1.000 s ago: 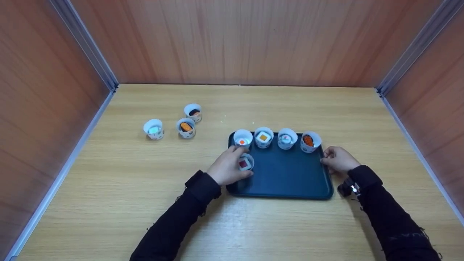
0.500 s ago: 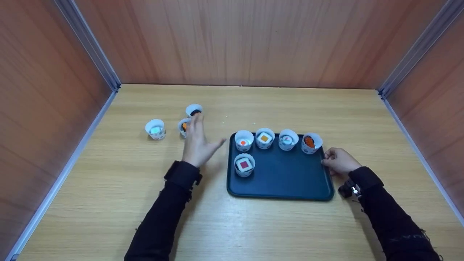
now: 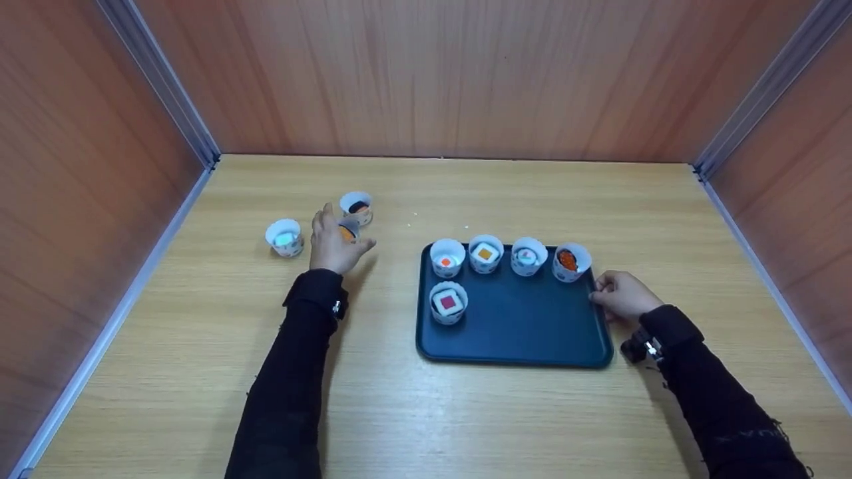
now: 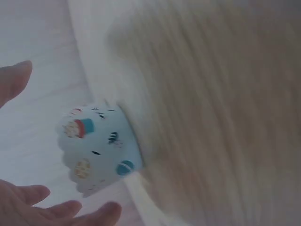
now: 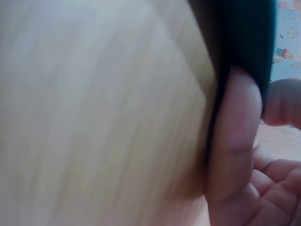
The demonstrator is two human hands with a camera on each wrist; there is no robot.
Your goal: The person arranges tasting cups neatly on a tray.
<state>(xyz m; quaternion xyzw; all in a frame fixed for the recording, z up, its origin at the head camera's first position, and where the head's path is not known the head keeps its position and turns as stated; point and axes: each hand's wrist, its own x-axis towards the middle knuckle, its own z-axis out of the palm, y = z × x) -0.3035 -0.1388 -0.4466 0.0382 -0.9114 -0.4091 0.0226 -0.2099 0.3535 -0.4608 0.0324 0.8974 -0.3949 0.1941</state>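
Note:
A printed paper baking cup [image 4: 99,148] with a scalloped rim and an orange piece in it stands on the table. My left hand [image 3: 334,248] reaches around this cup and partly hides it in the head view. In the left wrist view the thumb and fingers are spread on either side of the cup, with gaps between. My right hand [image 3: 622,293] pinches the right edge of the dark green tray [image 3: 526,326] between thumb and fingers. On the tray, several cups make a row along the far edge, and a cup with a white-and-red square piece [image 3: 448,303] stands at the left.
A cup with a dark-and-orange piece [image 3: 357,206] stands just behind the left hand. Left of that hand is a cup with a pale green piece [image 3: 285,238]. Wood-look panels [image 3: 426,80] enclose the table at the back and both sides.
My left hand let go of the cup with the red square piece on the tray, then moved left and away to the cup with the orange piece. The right hand stays at the tray edge.

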